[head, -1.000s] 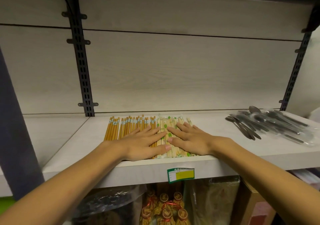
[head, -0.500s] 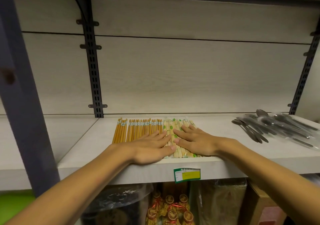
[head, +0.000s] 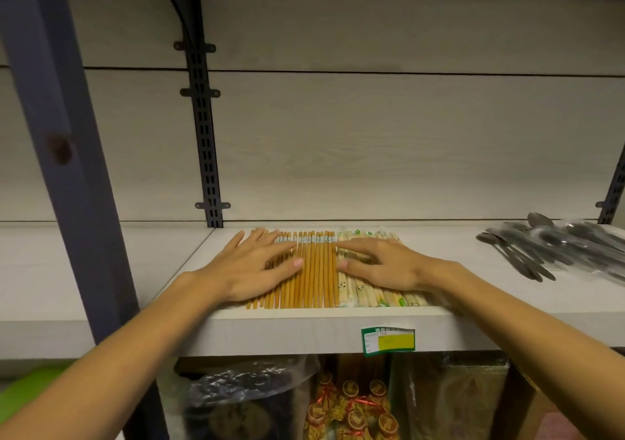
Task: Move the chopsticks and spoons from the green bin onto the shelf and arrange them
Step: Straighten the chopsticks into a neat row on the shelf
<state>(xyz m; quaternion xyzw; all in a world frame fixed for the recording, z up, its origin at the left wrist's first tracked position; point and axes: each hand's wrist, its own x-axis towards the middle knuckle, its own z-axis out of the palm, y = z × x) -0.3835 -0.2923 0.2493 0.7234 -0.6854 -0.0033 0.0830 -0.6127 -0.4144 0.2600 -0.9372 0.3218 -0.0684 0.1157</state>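
Observation:
Several orange-brown chopsticks (head: 314, 270) lie side by side on the pale shelf (head: 473, 301), pointing front to back. Right of them lie several pale wrapped chopsticks (head: 378, 295) with green marks. My left hand (head: 252, 267) rests flat, fingers spread, on the left part of the orange-brown row. My right hand (head: 382, 265) rests flat on the pale wrapped ones. Neither hand grips anything. A pile of metal spoons (head: 554, 253) in clear wrap lies at the shelf's right end. A sliver of the green bin (head: 23, 395) shows at the lower left.
A dark blue upright post (head: 64, 141) stands close at the left. Black slotted rails (head: 204, 135) run up the back wall. A green-and-yellow price label (head: 388, 340) sticks to the shelf's front edge. Bagged goods (head: 345, 402) fill the shelf below.
My hands have slid apart: the left went left over the orange-brown chopsticks, the right stayed on the wrapped ones, uncovering the middle of the row. The view shifted left.

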